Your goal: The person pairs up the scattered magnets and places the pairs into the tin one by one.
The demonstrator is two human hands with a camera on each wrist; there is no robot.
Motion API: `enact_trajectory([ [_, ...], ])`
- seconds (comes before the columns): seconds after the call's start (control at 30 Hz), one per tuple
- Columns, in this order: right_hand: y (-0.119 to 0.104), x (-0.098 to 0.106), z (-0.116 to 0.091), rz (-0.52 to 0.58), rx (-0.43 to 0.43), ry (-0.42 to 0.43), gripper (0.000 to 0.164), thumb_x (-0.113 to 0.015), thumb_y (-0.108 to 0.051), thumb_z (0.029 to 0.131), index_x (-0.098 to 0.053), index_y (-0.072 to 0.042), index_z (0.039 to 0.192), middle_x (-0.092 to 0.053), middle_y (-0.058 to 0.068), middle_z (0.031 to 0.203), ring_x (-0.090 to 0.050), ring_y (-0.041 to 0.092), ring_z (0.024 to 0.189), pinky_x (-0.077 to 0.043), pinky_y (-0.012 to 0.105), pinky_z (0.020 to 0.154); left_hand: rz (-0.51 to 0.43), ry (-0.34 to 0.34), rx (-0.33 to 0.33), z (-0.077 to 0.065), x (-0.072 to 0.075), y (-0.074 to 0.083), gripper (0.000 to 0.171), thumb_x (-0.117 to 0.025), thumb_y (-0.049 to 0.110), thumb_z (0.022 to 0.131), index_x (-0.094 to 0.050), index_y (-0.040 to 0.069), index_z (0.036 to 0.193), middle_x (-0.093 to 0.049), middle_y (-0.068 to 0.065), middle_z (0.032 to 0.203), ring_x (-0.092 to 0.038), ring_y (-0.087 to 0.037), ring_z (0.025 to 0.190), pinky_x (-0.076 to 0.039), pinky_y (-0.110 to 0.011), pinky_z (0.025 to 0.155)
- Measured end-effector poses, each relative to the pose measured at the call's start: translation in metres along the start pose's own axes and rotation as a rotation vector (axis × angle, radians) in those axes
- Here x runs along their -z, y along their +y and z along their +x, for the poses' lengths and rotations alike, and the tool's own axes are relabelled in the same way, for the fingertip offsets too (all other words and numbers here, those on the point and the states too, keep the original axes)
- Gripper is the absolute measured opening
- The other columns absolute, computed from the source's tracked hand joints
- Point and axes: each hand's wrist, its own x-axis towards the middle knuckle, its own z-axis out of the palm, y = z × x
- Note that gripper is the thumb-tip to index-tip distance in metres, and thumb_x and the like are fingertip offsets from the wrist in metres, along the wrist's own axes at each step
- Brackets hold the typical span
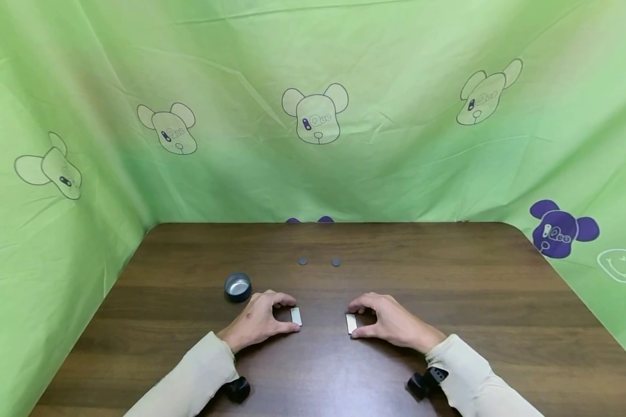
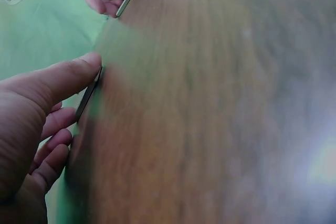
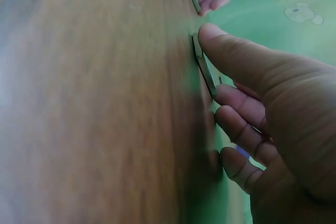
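On the brown table, my left hand [image 1: 261,317] pinches a small white rectangular tile [image 1: 296,316] by its two short ends, thumb nearest me and index finger at the far end. A matching white tile [image 1: 351,324] sits across from it, held the same way between thumb and index finger of my right hand [image 1: 391,321]. Seen edge-on in the left wrist view, the left tile [image 2: 88,95] is thin and dark-sided, low over the tabletop. The right wrist view shows the right tile [image 3: 206,66] likewise thin, close against the wood. A short gap separates the two tiles.
A round dark tin [image 1: 237,275] with a silvery inside stands just beyond my left hand. Farther back lie two small dark discs, a left disc [image 1: 303,261] and a right disc [image 1: 336,262]. A green printed curtain [image 1: 229,185] hangs behind and beside the table [image 1: 422,260].
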Motion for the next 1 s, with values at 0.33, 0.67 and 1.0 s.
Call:
enact_trajectory([
  [0.33, -0.003, -0.001, 0.003, 0.011, -0.009, -0.022, 0.035, -0.087, -0.024, 0.078, -0.072, -0.009, 0.106, -0.069, -0.004, 0.100, -0.060, 0.012, 0.089, -0.052, 0.029, 0.079, -0.035, -0.006, 0.001, 0.002, -0.002, 0.005, 0.036, -0.090, 0.022, 0.072, -0.074, 0.012, 0.104, -0.069, 0.007, 0.093, -0.061, -0.011, 0.088, -0.052, -0.027, 0.080],
  [0.67, -0.006, -0.008, 0.008, -0.009, 0.022, -0.018, 0.033, -0.086, -0.018, 0.078, -0.071, -0.007, 0.105, -0.068, -0.002, 0.098, -0.060, 0.012, 0.088, -0.053, 0.029, 0.078, -0.033, -0.005, 0.007, 0.004, -0.006, 0.007, 0.037, -0.090, 0.024, 0.072, -0.074, 0.013, 0.103, -0.067, 0.008, 0.093, -0.060, -0.010, 0.087, -0.051, -0.027, 0.079],
  [1.0, -0.009, -0.012, 0.013, -0.012, 0.014, -0.024, 0.029, -0.085, -0.017, 0.079, -0.070, -0.009, 0.102, -0.067, -0.004, 0.097, -0.060, 0.012, 0.088, -0.053, 0.029, 0.078, -0.042, -0.022, 0.005, 0.008, -0.009, 0.009, 0.034, -0.089, 0.025, 0.073, -0.073, 0.015, 0.102, -0.066, 0.009, 0.092, -0.059, -0.009, 0.087, -0.050, -0.026, 0.078],
])
